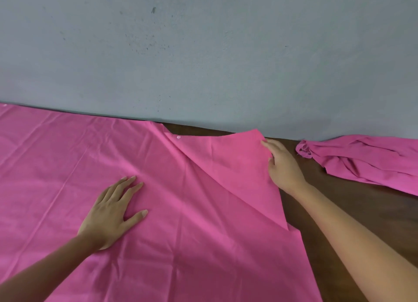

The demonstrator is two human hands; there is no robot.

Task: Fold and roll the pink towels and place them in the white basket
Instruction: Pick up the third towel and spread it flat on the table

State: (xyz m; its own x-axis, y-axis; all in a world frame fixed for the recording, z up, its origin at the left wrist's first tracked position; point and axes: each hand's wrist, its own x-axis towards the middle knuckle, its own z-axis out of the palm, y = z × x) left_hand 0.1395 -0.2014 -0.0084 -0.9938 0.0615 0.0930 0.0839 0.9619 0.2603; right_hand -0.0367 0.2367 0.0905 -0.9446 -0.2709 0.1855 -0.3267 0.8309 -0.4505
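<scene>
We can read no words, numbers or signs here. We see one tiny white dot on the pink towel, close to its far edge. It is too small for us to tell if anything is written on it.
</scene>
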